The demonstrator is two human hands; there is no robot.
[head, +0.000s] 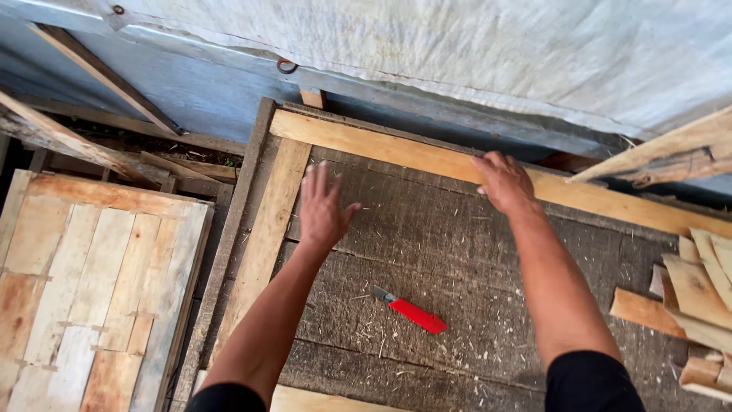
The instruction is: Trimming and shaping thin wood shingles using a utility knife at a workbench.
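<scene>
Pressing pale long plank [427, 156] | right hand [503, 183] flat on it | left hand [322, 210] open, empty

- Two hands: left hand [322, 210], right hand [503, 181]
- One red-handled knife [411, 310]
- Two pale planks: long plank [610, 200], side plank [267, 229]
- One slatted wooden panel [91, 290]

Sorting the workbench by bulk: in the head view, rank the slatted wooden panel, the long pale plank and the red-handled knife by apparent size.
1. Slatted wooden panel
2. Long pale plank, under the right hand
3. Red-handled knife
The plank lies farther away, so ranks one and two are unsure.
</scene>
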